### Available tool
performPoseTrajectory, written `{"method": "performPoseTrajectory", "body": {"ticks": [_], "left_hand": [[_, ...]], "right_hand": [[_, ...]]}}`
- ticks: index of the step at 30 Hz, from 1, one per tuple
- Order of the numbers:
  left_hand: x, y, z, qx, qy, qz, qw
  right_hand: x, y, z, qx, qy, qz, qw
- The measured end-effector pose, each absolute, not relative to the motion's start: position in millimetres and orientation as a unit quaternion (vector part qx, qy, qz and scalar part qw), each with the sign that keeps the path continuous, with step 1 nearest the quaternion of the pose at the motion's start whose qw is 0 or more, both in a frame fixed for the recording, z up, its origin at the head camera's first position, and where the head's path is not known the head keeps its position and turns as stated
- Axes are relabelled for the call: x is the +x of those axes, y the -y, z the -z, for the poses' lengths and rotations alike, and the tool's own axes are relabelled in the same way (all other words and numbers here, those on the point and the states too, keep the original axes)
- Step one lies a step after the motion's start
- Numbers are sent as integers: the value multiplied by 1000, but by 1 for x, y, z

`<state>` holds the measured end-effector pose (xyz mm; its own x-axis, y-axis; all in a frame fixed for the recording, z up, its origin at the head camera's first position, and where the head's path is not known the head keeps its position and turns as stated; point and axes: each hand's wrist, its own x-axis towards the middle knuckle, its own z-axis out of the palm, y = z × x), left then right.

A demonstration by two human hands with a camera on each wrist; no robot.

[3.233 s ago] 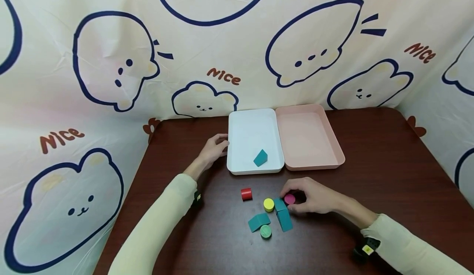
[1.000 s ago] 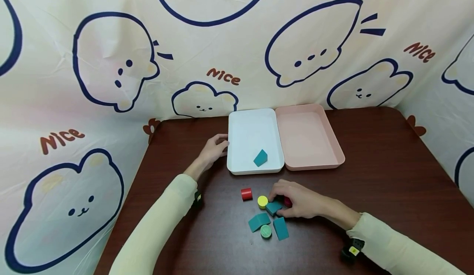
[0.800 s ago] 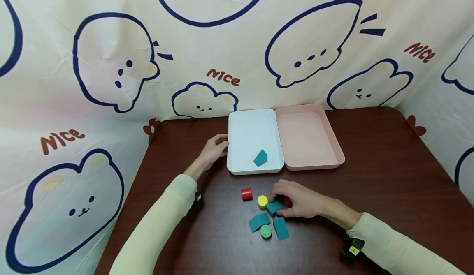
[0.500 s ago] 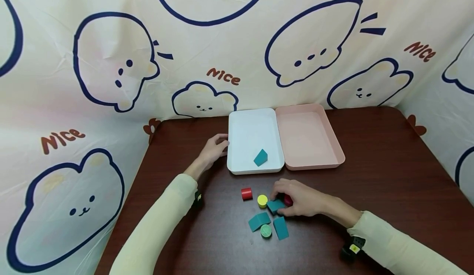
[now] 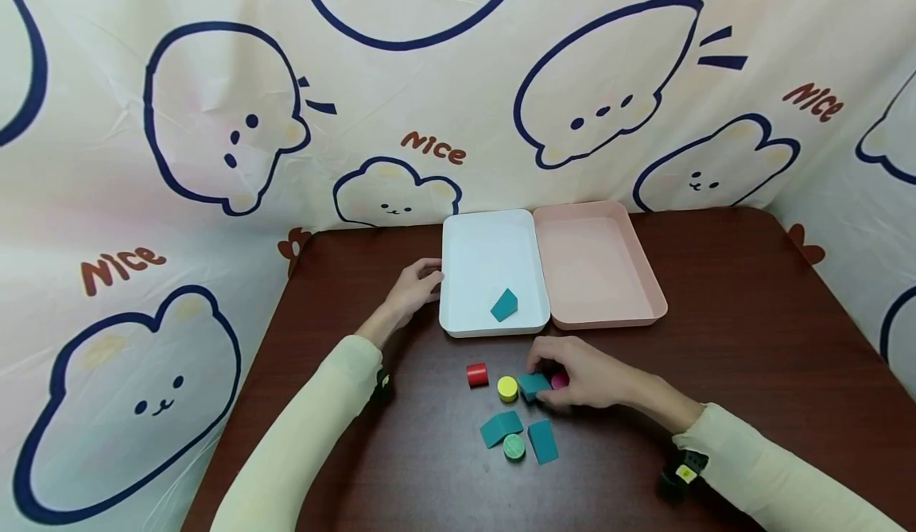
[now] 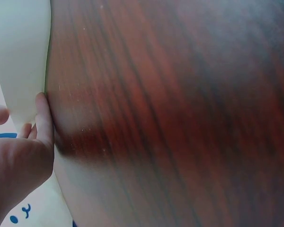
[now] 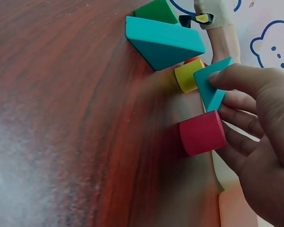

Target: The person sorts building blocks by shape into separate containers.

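My right hand (image 5: 590, 373) pinches a teal wedge-shaped block (image 5: 533, 386) between thumb and fingers; in the right wrist view the block's triangular face (image 7: 209, 90) shows under the thumb. Close by, beneath the palm side, stands a magenta cylinder (image 5: 560, 380). A yellow cylinder (image 5: 507, 389) is just left of the held block. My left hand (image 5: 411, 289) touches the left side of the white tray (image 5: 494, 250), its fingers fairly straight in the left wrist view. One teal block (image 5: 504, 305) lies inside that tray.
A pink tray (image 5: 597, 262) adjoins the white one on its right. On the dark wooden table lie a red cylinder (image 5: 476, 374), a green cylinder (image 5: 514, 447) and two more teal blocks, the left block (image 5: 501, 429) and the right block (image 5: 542, 441). A printed curtain hangs behind.
My right hand has gone from the magenta cylinder to the teal block, now apart from the neighbouring teal block, and has just shifted it slightly away from me. My left hand stays put.
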<state>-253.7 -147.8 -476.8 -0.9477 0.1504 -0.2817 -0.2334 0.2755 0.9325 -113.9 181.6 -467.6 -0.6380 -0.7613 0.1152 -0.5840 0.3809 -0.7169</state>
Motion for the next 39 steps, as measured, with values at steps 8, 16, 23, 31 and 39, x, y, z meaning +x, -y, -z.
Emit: {"method": "performPoseTrajectory", "body": {"ticks": [8,16,23,31,39], "left_hand": [[-253,148,477,-26,-782,-603,158],[-252,148,478,-25,-781,-604,156],[-252,148,478,-21,-782,-604,155],[-251,148,475,-21,-780,-606,154],[-251,148,474,-19,-778,-609,153]], "right_hand": [[-121,-180,463,-398,-827,378,121],[-132,-179,449,-385,-833,382,109],[-149,-178,436,-382,-822,414,86],[-166,-178,426,-368,-827,421,63],[-186,-179,422,-351,-841,410,38]]}}
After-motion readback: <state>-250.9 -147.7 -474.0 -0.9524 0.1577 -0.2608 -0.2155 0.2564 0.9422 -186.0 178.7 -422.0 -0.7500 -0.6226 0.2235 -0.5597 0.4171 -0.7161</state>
